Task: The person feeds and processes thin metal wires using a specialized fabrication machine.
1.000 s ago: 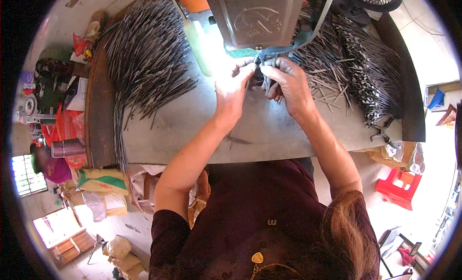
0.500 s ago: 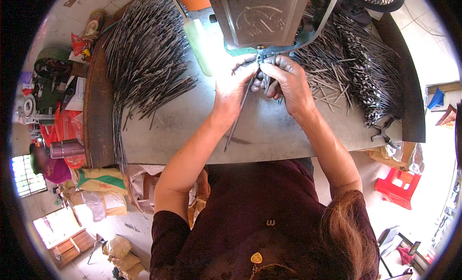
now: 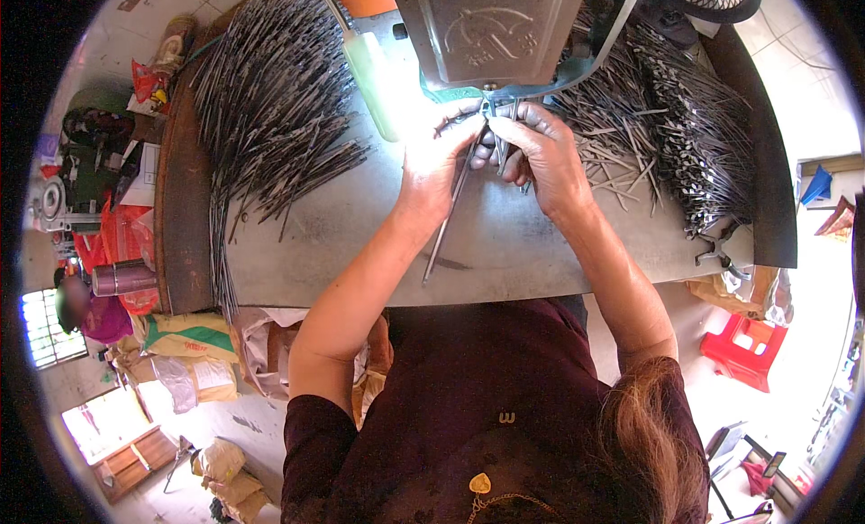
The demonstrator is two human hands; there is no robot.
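My left hand (image 3: 434, 159) is closed on a long thin dark metal rod (image 3: 450, 216), which slants down toward the table's near edge. Beside it, my right hand (image 3: 547, 150) grips short narrow metal strips (image 3: 502, 154) that hang between its fingers; their exact number cannot be made out. Both sets of fingertips meet just under the head of a bench machine (image 3: 491, 37) with a grey metal cover. What the fingertips pinch at the machine's working point (image 3: 487, 99) is too small to tell.
A big heap of thin dark rods (image 3: 279, 100) lies left on the metal table (image 3: 351, 254). More loose strips (image 3: 622, 154) and a bundle with looped ends (image 3: 698, 154) lie right, above pliers (image 3: 718, 247). A lit lamp (image 3: 371, 87) hangs beside my left hand. A red stool (image 3: 743, 351) stands right.
The rod's lower end has shifted slightly to the right. Both hands stay in nearly the same place under the machine.
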